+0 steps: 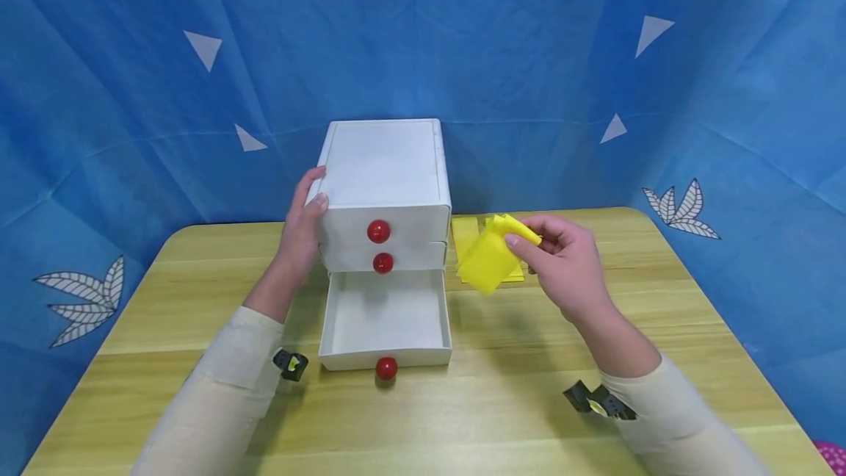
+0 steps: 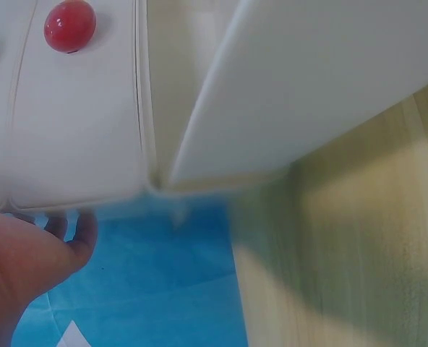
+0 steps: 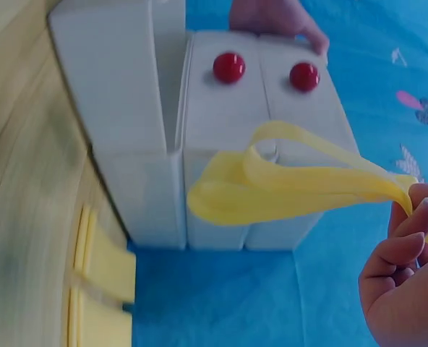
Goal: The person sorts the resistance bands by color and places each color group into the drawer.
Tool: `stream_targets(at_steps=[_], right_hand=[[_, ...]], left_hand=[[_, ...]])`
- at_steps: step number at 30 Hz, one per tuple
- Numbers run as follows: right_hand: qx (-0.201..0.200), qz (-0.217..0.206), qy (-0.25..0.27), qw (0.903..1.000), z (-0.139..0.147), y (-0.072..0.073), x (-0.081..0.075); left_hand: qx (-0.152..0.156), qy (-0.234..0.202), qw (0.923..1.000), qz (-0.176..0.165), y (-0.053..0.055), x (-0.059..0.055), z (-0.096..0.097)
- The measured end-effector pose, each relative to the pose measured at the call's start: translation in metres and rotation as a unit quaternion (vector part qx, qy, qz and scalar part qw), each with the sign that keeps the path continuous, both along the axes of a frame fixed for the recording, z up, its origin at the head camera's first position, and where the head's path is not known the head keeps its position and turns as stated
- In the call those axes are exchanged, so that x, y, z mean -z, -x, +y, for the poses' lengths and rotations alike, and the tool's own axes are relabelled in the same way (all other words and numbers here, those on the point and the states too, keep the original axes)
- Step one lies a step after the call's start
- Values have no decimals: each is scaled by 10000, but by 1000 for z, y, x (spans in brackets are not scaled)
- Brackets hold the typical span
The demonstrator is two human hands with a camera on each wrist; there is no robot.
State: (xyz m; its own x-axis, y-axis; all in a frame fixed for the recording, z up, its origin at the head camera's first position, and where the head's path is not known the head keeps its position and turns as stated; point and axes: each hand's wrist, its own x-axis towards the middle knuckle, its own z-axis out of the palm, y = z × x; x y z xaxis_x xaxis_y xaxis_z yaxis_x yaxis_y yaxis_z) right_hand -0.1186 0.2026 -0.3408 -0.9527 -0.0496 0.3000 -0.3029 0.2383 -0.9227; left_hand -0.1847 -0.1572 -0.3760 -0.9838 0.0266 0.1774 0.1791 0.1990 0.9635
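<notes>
A white three-drawer cabinet (image 1: pixel 386 164) with red round knobs stands on the table. Its bottom drawer (image 1: pixel 423 358) is pulled out, with nothing in it; the two upper drawers are closed. My left hand (image 1: pixel 302 230) rests against the cabinet's left side, thumb by the front top corner. Over the table right of the cabinet, my right hand (image 1: pixel 571 267) pinches a thin folded yellow cloth (image 1: pixel 487 261) between thumb and fingers. In the right wrist view the cloth (image 3: pixel 301 186) hangs in loose folds in front of the cabinet.
More flat yellow pieces (image 1: pixel 465 230) lie on the table beside the cabinet's right side, partly hidden behind the held cloth. A blue patterned curtain (image 1: pixel 529 79) hangs behind the wooden table (image 1: pixel 529 402). The open drawer's red knob (image 1: pixel 386 368) sticks out toward me.
</notes>
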Motion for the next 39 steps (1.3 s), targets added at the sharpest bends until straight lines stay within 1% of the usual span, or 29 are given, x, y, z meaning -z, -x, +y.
stream_targets(at_steps=[7,12,17,23,25,30,32,34,39], right_hand=[[-514,-177,235,9982,-31,-2,5],[-860,-224,219,9958,-54,-3,12],[-1067,-239,84,9940,-77,-4,25],[-1324,-552,-147,9895,-110,-8,45],[-1423,-617,-126,9878,-122,-10,51],[-1681,-538,101,9842,-145,-16,59],[-1741,-564,167,9830,-151,-19,61],[-1717,-665,173,9827,-156,-21,63],[-1344,-972,-17,9862,-158,-22,70]], left_hand=[[-21,63,10000,10,0,1,-1],[-14,92,10000,-3,2,1,-1],[-8,101,9999,-44,2,0,1],[-63,156,9998,-104,0,-1,1],[-69,180,9998,-97,0,-1,0],[-26,158,9999,-18,0,1,-1],[-11,143,9999,14,0,1,-1],[-7,145,9999,38,0,2,-1],[-13,156,9998,84,0,0,-2]])
